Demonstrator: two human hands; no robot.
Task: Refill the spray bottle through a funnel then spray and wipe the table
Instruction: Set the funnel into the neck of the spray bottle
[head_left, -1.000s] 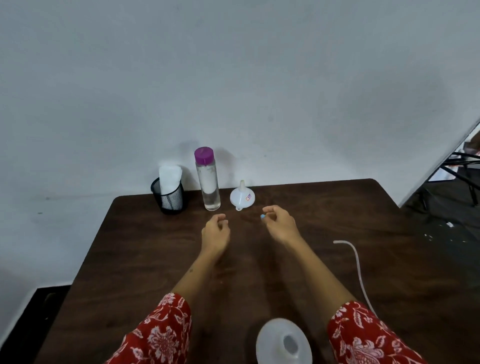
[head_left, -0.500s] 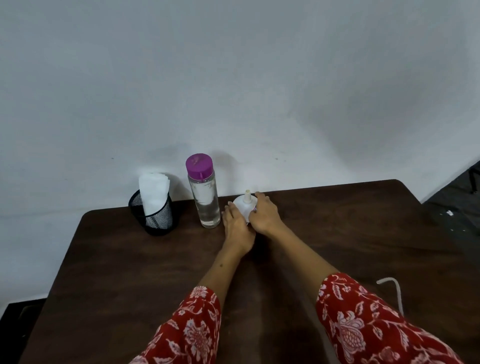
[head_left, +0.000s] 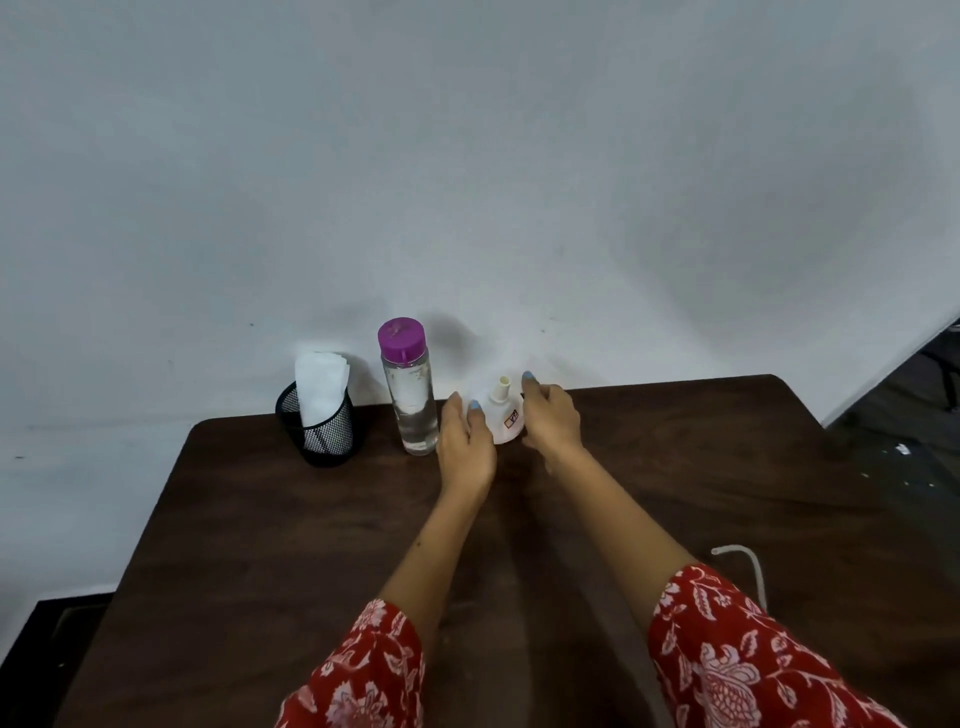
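Observation:
A small white funnel sits wide end down, spout up, at the back of the dark wooden table. My left hand touches its left side with the thumb on the cone. My right hand cups its right side, index finger raised behind it. A clear water bottle with a purple cap stands just left of my left hand. The spray bottle is out of view; only a thin white tube shows by my right sleeve.
A black mesh cup holding folded white tissue stands at the back left, near the wall. The table's right edge drops to a dark floor.
Both hands reached forward from mid-table to the funnel and closed around it. The view tilted up, so the white spray bottle at the bottom edge dropped out of view.

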